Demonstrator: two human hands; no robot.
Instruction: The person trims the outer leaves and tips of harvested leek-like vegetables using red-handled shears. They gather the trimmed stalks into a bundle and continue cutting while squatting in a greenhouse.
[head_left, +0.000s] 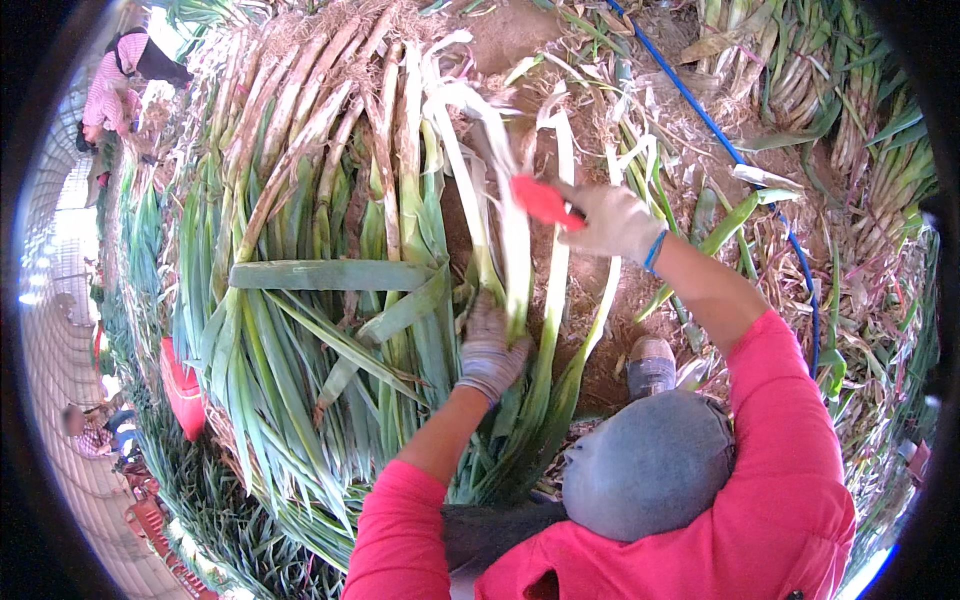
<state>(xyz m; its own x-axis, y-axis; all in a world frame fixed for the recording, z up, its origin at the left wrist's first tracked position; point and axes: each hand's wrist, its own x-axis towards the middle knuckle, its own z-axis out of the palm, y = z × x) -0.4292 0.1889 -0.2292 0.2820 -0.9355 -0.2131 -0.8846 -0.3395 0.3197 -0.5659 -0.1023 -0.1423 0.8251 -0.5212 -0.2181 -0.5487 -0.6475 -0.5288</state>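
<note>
My left hand [488, 345], in a pale work glove, is closed round the green part of a leek [478, 235]. The white ends of the held stalks point away from me. In my right hand [612, 222], also gloved, is a red tool [543, 202] with a dark part by the fingers; motion blurs its far end, and I cannot tell its exact kind. It is close beside the pale stalks. A big pile of leeks [300, 170] with brown roots lies to the left of my left hand. A few separate leeks [556, 290] lie beneath my right hand.
Dry leaves and peelings litter the soil [520, 35]. A blue hose or rope [685, 95] runs down the right side. More leeks [845, 90] lie at the far right. A red object [182, 390] rests left of the pile. Other people [118, 85] are at the far left.
</note>
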